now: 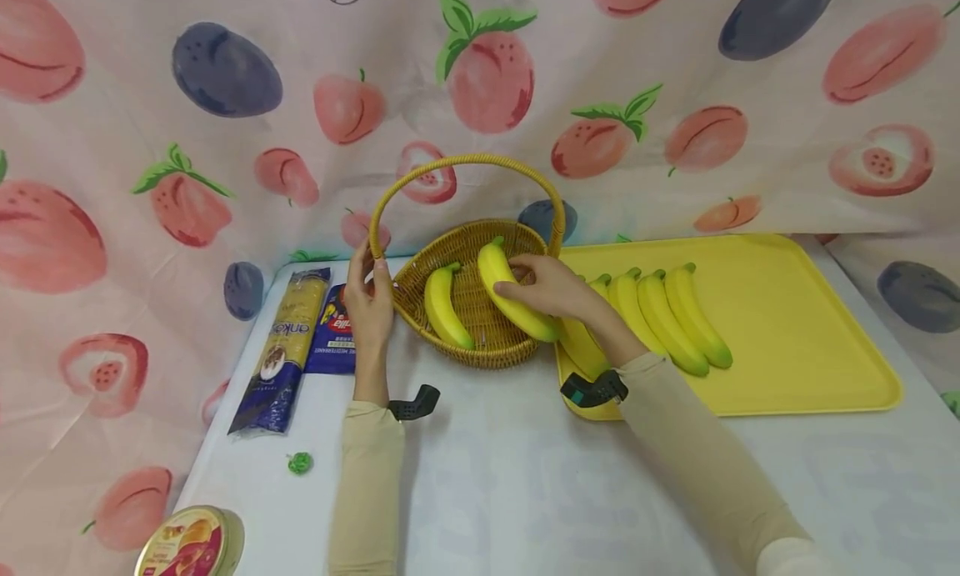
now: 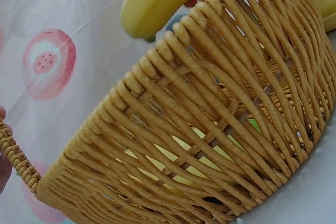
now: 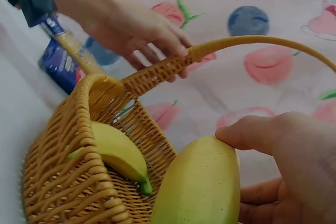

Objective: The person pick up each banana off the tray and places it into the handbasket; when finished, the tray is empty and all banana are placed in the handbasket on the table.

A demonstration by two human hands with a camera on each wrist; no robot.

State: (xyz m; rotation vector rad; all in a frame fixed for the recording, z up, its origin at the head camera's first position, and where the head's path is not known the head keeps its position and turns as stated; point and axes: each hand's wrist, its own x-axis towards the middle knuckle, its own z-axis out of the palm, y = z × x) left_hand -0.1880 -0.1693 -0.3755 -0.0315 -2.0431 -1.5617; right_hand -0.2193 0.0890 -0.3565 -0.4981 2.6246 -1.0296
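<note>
A wicker basket (image 1: 495, 355) with a tall arched handle (image 1: 480, 159) stands at the back of the table. My left hand (image 1: 369, 305) grips the handle near its left base, fingers around it in the right wrist view. One banana (image 1: 447, 309) lies inside the basket, partly visible through the weave in the left wrist view. Between thumb and fingers, my right hand (image 1: 551, 284) holds a second banana (image 1: 510, 297), tilted, over the right part of the basket. The lower end of this banana (image 3: 199, 182) is near the camera in the right wrist view.
Several bananas (image 1: 678, 326) lie on a yellow tray (image 1: 810, 334) right of the basket. At left are a spaghetti pack (image 1: 281, 351), a blue packet (image 1: 330, 338), a small green ball (image 1: 299, 463) and a round tin (image 1: 183, 547). A fruit-print cloth (image 1: 487, 84) hangs behind.
</note>
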